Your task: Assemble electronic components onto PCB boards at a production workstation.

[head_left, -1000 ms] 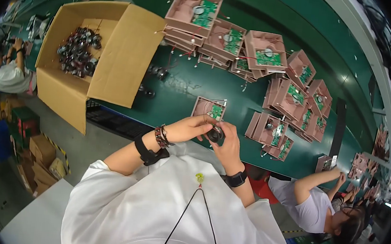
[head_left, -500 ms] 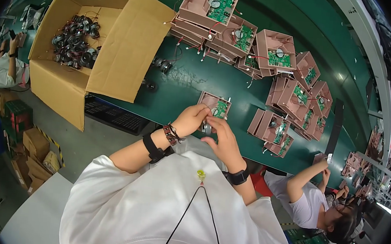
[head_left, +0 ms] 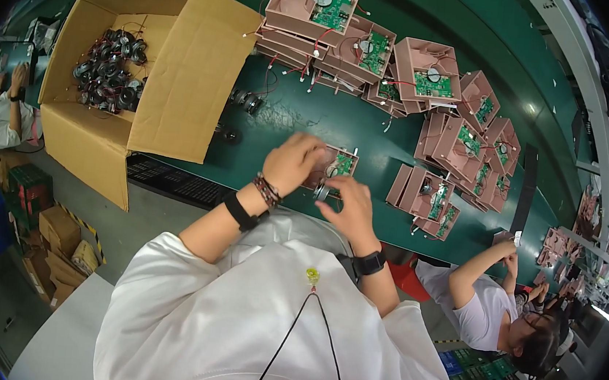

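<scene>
A dusty-pink plastic housing (head_left: 352,155) with a green circuit board (head_left: 341,166) inside lies at the table's near edge, partly hidden by my hands. My right hand (head_left: 352,208) pinches a small round speaker (head_left: 322,190) between thumb and fingers, over the housing's near part. My left hand (head_left: 292,164) is above the left side of the housing, its fingers smeared by motion, so I cannot tell whether they grip anything.
An open cardboard box (head_left: 197,70) holding many wired speakers (head_left: 111,69) stands at left. Loose speakers (head_left: 245,101) lie beside it. Stacked pink housings (head_left: 426,73) with boards and dangling wires fill the far and right side. A co-worker (head_left: 480,302) sits at right, another person (head_left: 7,114) far left.
My hands have come apart. The left has moved up and left, away from the right, which keeps the speaker; more of the speaker now shows.
</scene>
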Action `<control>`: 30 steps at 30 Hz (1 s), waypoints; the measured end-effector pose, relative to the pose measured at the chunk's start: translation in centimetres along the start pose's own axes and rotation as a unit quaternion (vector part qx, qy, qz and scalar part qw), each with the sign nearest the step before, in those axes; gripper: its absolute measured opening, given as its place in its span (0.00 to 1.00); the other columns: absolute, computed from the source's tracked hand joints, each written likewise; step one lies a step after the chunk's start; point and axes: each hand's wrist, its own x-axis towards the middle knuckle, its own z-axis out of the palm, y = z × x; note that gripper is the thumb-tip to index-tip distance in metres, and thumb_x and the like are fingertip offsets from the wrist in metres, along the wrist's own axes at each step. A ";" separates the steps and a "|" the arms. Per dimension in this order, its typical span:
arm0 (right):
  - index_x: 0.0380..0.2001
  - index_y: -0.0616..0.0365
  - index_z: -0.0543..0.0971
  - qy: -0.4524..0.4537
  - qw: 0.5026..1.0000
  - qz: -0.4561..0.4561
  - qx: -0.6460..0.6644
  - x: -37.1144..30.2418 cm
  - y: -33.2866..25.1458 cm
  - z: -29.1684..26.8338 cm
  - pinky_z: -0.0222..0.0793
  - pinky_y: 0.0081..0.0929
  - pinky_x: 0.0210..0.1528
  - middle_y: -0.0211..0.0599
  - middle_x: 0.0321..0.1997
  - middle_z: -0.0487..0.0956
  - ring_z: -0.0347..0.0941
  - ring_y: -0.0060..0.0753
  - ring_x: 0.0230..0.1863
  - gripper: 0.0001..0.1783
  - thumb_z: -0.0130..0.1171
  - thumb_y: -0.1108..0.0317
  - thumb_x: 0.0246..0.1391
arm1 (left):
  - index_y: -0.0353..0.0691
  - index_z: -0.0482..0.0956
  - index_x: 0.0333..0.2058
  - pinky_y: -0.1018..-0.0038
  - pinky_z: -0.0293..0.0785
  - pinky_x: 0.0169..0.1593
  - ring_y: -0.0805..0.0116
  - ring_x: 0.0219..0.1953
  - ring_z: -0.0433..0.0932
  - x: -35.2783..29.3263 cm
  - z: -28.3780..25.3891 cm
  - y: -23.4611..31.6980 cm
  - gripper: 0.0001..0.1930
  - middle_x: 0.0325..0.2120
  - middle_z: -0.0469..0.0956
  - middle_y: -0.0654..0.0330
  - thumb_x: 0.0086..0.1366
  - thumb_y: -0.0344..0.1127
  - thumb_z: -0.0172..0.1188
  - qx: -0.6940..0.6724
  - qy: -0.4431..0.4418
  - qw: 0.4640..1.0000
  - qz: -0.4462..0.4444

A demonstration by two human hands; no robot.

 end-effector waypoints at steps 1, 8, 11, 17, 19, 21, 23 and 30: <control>0.38 0.56 0.72 0.021 0.999 0.023 -0.009 0.3 0.9 0.3 0.62 0.29 0.39 0.34 0.40 0.74 0.72 0.35 0.35 0.22 0.66 0.67 0.34 | 0.39 0.71 0.39 0.66 0.72 0.36 0.53 0.34 0.76 0.5 -0.3 -0.4 0.13 0.35 0.75 0.54 0.59 0.40 0.51 0.053 0.036 0.998 0.004; 0.36 0.56 0.72 0.066 0.983 0.172 -0.002 2.4 3.8 3.7 0.59 0.29 0.37 0.34 0.38 0.75 0.72 0.37 0.37 0.22 0.66 0.65 0.34 | 0.39 0.65 0.46 0.62 0.72 0.37 0.50 0.38 0.74 0.2 1.6 -4.9 0.23 0.39 0.72 0.52 0.54 0.42 0.57 0.047 -0.053 0.994 -0.079; 0.35 0.55 0.73 0.061 0.989 0.107 -0.079 2.6 4.0 4.9 0.57 0.31 0.36 0.33 0.35 0.76 0.71 0.35 0.36 0.21 0.66 0.64 0.35 | 0.39 0.63 0.48 0.61 0.72 0.38 0.49 0.39 0.73 -0.5 2.8 -5.4 0.26 0.40 0.70 0.50 0.53 0.42 0.59 0.055 -0.086 0.991 -0.084; 0.35 0.55 0.73 0.026 0.984 0.113 -0.137 3.1 3.7 5.3 0.55 0.31 0.37 0.32 0.32 0.76 0.71 0.35 0.36 0.20 0.65 0.63 0.35 | 0.39 0.61 0.50 0.60 0.72 0.39 0.47 0.40 0.73 -1.6 3.4 -4.7 0.29 0.43 0.69 0.49 0.50 0.37 0.60 0.090 -0.092 0.989 -0.077; 0.35 0.55 0.73 0.017 0.983 0.107 -0.152 3.4 3.7 5.3 0.54 0.31 0.37 0.31 0.32 0.76 0.70 0.34 0.37 0.20 0.65 0.63 0.35 | 0.39 0.61 0.50 0.59 0.72 0.38 0.47 0.40 0.73 -1.9 3.7 -4.6 0.29 0.43 0.69 0.49 0.50 0.37 0.60 0.090 -0.089 0.989 -0.079; 0.34 0.55 0.74 0.015 0.982 0.108 -0.155 3.5 3.7 5.3 0.54 0.31 0.37 0.31 0.33 0.76 0.70 0.33 0.37 0.19 0.64 0.64 0.34 | 0.40 0.61 0.51 0.59 0.72 0.38 0.47 0.40 0.73 -2.1 3.7 -4.5 0.29 0.43 0.69 0.50 0.49 0.36 0.60 0.089 -0.078 0.990 -0.081; 0.33 0.54 0.74 0.011 0.981 0.109 -0.163 3.5 3.7 5.3 0.54 0.31 0.37 0.32 0.33 0.76 0.69 0.32 0.37 0.19 0.64 0.66 0.32 | 0.40 0.61 0.51 0.61 0.72 0.38 0.51 0.38 0.74 -2.1 3.6 -4.9 0.30 0.44 0.69 0.51 0.50 0.37 0.61 0.086 -0.088 0.989 -0.087; 0.33 0.55 0.74 0.017 0.980 0.109 -0.168 3.2 3.3 5.3 0.53 0.32 0.39 0.31 0.34 0.75 0.68 0.31 0.39 0.18 0.64 0.67 0.33 | 0.40 0.60 0.52 0.67 0.73 0.37 0.62 0.33 0.77 -2.2 3.6 -5.7 0.31 0.45 0.69 0.53 0.51 0.39 0.63 0.079 -0.101 0.988 -0.084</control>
